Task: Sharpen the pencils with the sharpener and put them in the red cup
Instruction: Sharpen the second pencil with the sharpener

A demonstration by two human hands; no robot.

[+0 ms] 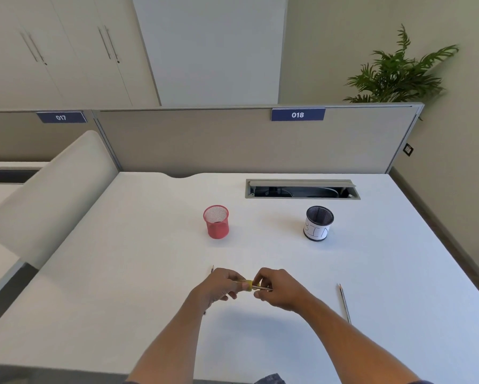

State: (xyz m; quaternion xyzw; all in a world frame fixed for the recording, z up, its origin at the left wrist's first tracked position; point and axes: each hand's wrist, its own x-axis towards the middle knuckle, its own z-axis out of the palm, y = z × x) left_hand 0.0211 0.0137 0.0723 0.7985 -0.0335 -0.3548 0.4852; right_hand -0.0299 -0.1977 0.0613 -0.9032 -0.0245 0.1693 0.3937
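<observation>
Sharpening under way above near-centre of white desk [149, 259]: small yellow block-shaped sharpener [248, 285] pinched in curled fingers of left hand [218, 286], thumb on its near face. Thin dark-striped wooden pencil [263, 287] gripped by right hand [281, 289], fingertips closed tight around shaft just beside sharpener. Long axis of held pencil running left-right across view, tip end pointing left into sharpener; far end hidden inside right palm. Both hands raised slightly off desk surface, knuckles almost meeting.

Second striped pencil [345, 303] lying flat on desk well to right of hands, long axis near-to-far, sharpened point aimed away toward far edge. Third pencil [212, 269] mostly hidden behind left hand, only far tip and a bit near wrist showing; near-to-far likewise.

Red wire-mesh cup [216, 222] upright beyond hands, well apart. Black mesh cup wrapped in white paper label [317, 224] upright to its right.
</observation>
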